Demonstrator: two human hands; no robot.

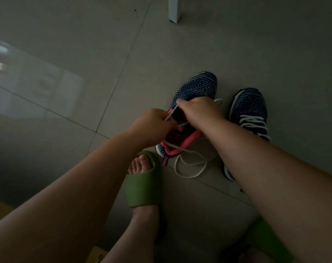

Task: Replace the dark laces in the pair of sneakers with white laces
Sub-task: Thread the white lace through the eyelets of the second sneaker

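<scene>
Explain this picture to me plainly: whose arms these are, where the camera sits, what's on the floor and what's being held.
The camera is worn on a person's head and looks down, so the two bare arms are the wearer's own. On the tiled floor stand two blue sneakers. The right sneaker already has white laces. The left sneaker, with a pink lining, is being worked on: the left hand and right hand each pinch a white lace, whose slack loops on the floor. The feet wear green slides.

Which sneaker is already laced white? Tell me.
The right sneaker: white laces cross its front. The left sneaker is mid-lacing; both hands, left hand and right hand, pinch its loose white lace.
</scene>
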